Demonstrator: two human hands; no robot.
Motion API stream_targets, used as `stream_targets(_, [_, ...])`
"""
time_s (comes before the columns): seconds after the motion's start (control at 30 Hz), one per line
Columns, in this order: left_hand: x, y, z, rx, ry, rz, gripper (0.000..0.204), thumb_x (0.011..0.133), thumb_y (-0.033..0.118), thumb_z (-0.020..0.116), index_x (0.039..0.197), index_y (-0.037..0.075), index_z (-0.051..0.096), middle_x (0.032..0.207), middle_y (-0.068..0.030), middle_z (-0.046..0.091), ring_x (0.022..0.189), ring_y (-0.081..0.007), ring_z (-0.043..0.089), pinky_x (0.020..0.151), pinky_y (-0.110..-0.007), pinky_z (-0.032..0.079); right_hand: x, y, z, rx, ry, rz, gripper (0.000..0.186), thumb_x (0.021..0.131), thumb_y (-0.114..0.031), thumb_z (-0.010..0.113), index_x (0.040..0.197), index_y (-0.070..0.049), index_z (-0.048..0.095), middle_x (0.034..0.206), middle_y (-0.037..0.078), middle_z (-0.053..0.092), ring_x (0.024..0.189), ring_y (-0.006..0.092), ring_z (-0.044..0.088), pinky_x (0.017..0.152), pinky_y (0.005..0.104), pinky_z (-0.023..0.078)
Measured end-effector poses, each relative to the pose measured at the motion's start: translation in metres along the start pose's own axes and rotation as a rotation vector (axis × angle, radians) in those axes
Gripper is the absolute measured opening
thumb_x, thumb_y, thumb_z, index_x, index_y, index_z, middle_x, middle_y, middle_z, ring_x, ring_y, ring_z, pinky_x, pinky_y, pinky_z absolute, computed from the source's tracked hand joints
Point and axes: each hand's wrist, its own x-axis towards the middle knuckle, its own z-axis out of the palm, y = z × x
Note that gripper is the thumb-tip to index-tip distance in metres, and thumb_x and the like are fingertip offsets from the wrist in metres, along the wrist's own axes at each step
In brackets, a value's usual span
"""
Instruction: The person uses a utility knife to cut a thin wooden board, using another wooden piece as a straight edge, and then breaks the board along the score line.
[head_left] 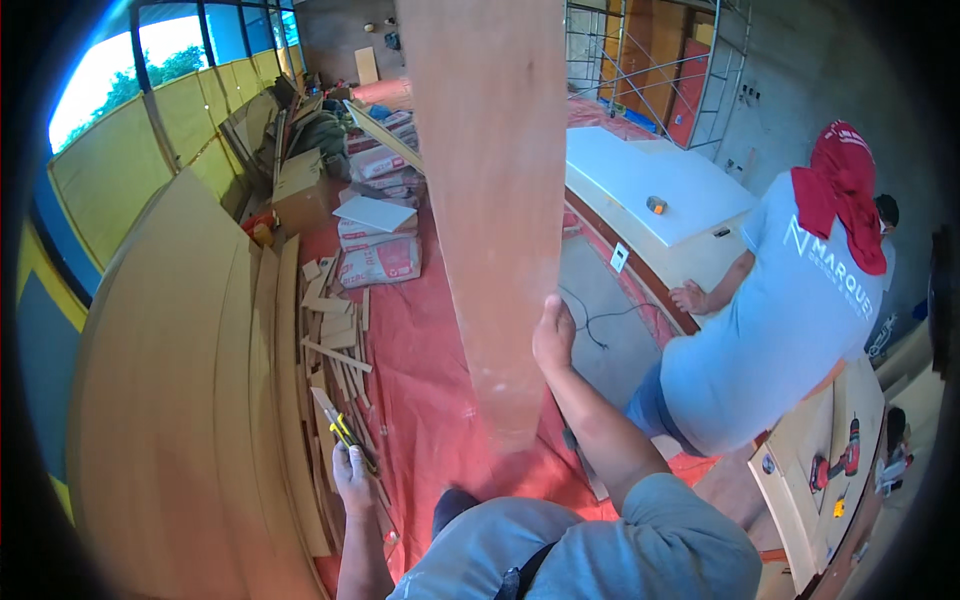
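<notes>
Down by the left side, the left hand (353, 478) is closed around a yellow knife (342, 428) with its blade sticking out. In front of the body, the right hand (553, 338) holds the right edge of a long brown board (495, 200); its fingertips are hard to see. The board stands up tall, with its low end over a red sheet (420, 380). Wood scraps (335, 330) lie near the knife. Off to the right, another person (770, 300) leans by a white panel (640, 185) with a small tape measure (656, 205) on it.
</notes>
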Motion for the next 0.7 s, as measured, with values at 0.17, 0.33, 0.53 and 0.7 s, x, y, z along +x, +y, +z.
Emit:
stream_targets(0.17, [0.127, -0.026, 0.062, -0.019, -0.07, -0.057, 0.017, 0.11, 0.022, 0.047, 0.107, 0.007, 0.054, 0.074, -0.0023, 0.06, 0.058, -0.0094, 0.055, 0.054, -0.025, 0.046, 0.138, 0.03, 0.101, 0.221, 0.295, 0.015, 0.068, 0.109, -0.056, 0.037, 0.097, 0.006, 0.064, 0.089, 0.02, 0.067, 0.087, 0.0338, 0.063, 0.082, 0.045, 0.047])
stream_targets(0.33, [0.268, -0.056, 0.116, 0.037, -0.175, -0.09, 0.02, 0.11, 0.025, 0.047, 0.103, 0.007, 0.054, 0.074, -0.0039, 0.061, 0.057, -0.0106, 0.057, 0.053, -0.026, 0.047, 0.246, 0.047, 0.151, 0.428, 0.345, 0.287, 0.077, 0.108, -0.06, 0.035, 0.121, 0.01, 0.063, 0.117, 0.02, 0.07, 0.108, 0.0332, 0.065, 0.096, 0.0435, 0.048])
stream_targets(0.53, [0.419, -0.07, 0.233, -0.116, -0.451, -0.14, 0.017, 0.108, 0.013, 0.05, 0.12, 0.003, 0.052, 0.096, -0.008, 0.066, 0.076, -0.0132, 0.063, 0.065, -0.028, 0.053, 0.375, 0.122, 0.15, 0.154, 0.427, 0.468, 0.081, 0.107, -0.062, 0.034, 0.13, 0.011, 0.062, 0.13, 0.026, 0.066, 0.118, 0.0351, 0.064, 0.103, 0.0405, 0.048])
stream_targets(0.7, [0.506, -0.091, 0.351, 0.041, -0.628, -0.054, 0.017, 0.109, 0.013, 0.049, 0.122, 0.003, 0.05, 0.092, -0.0082, 0.066, 0.07, -0.0123, 0.063, 0.061, -0.027, 0.053, 0.477, 0.243, 0.135, 0.162, 0.621, 0.515, 0.085, 0.106, -0.065, 0.032, 0.132, 0.011, 0.061, 0.134, 0.026, 0.064, 0.124, 0.037, 0.061, 0.109, 0.0404, 0.044])
